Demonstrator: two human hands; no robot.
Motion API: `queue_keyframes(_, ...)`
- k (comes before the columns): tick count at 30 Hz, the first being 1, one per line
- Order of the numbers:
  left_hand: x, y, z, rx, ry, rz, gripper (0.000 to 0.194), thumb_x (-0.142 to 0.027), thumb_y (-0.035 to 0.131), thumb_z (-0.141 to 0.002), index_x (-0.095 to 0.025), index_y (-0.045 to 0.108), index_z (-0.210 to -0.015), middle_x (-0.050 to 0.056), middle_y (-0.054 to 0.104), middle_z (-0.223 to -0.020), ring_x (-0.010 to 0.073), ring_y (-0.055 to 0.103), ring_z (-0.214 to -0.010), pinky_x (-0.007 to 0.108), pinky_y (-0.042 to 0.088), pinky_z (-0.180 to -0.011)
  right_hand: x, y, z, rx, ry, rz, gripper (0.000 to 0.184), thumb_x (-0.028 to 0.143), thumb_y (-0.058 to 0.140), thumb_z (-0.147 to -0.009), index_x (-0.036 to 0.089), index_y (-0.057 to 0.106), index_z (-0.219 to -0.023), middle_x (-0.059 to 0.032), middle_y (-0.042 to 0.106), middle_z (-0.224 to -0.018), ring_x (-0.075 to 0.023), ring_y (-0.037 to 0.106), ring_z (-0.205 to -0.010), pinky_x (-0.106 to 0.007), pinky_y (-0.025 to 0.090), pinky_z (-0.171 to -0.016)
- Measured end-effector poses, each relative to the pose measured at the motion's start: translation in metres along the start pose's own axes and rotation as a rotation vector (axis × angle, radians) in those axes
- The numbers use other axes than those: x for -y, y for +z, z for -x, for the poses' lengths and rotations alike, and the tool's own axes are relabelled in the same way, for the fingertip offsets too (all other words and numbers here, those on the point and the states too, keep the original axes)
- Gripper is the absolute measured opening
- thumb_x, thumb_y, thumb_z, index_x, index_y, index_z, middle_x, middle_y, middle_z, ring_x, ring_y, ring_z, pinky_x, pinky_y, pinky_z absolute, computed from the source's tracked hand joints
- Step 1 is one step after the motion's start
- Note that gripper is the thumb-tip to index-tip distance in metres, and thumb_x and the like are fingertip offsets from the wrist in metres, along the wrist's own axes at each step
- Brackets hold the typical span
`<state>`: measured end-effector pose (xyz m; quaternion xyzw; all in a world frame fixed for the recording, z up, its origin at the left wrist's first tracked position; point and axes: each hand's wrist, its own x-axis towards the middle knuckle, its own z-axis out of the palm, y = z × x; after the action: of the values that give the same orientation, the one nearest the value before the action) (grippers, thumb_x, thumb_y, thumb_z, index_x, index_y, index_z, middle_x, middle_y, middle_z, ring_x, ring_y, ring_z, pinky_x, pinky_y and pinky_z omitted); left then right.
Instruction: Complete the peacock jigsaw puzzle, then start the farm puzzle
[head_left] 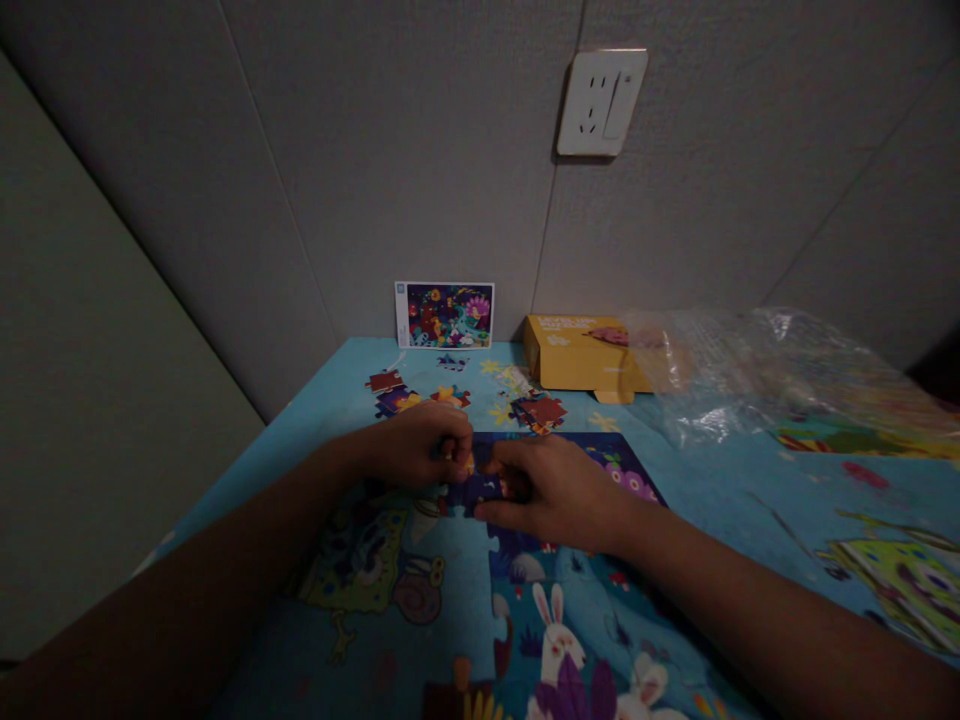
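A partly assembled jigsaw puzzle [559,570] with white rabbits and a dark blue upper part lies on the table. Near its upper left edge, the fingers of my left hand [416,445] are curled into a pinch on a dark blue puzzle piece [474,490]. From the other side, my right hand [555,495] has its thumb and bent fingers closed on the same dark area. Both hands partly cover the piece, so I cannot tell whether it is fully joined to its neighbours.
Loose puzzle pieces [541,412] lie beyond my hands, with others [386,381] to the left. A picture card [446,316] leans against the wall. Beside it stands a yellow box [577,355], partly under a clear plastic bag [757,370]. A cartoon-print cloth [442,650] covers the table.
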<state>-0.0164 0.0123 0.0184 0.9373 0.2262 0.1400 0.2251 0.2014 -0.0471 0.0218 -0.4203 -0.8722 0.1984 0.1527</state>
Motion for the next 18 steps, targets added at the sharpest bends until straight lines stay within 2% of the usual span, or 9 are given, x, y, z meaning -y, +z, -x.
queue_keyframes(7, -0.0003, 0.0018, -0.001, -0.026, -0.007, -0.022, 0.017, -0.027, 0.061, -0.082, -0.015, 0.057, -0.071, 0.0, 0.057, -0.069, 0.0114, 0.05, -0.065, 0.023, 0.037, -0.063, 0.0007, -0.0007, -0.0011, 0.004, 0.028, 0.0, 0.027, 0.042, 0.067, -0.077, 0.018, 0.063, -0.09, 0.0016, 0.061, -0.067, -0.011, 0.05, -0.058, -0.025, 0.024, -0.054)
queue_keyframes(12, 0.0004, 0.0022, -0.0011, -0.019, -0.01, -0.011, 0.018, -0.03, 0.062, -0.082, -0.016, 0.058, -0.072, 0.0, 0.058, -0.07, 0.0115, 0.051, -0.064, 0.024, 0.037, -0.063, -0.0023, -0.0003, 0.0003, 0.016, -0.066, -0.012, 0.029, 0.04, 0.063, -0.082, 0.022, 0.067, -0.105, 0.001, 0.064, -0.071, -0.0121, 0.053, -0.06, -0.026, 0.027, -0.057)
queue_keyframes(18, 0.0004, 0.002, -0.0015, -0.01, -0.027, 0.002, 0.016, -0.027, 0.063, -0.08, -0.014, 0.058, -0.072, 0.001, 0.06, -0.072, 0.0108, 0.052, -0.065, 0.022, 0.038, -0.063, -0.0024, -0.0015, 0.0014, 0.011, -0.1, 0.038, 0.02, 0.037, 0.061, -0.085, 0.022, 0.07, -0.095, 0.0, 0.066, -0.075, -0.0126, 0.055, -0.065, -0.025, 0.031, -0.06)
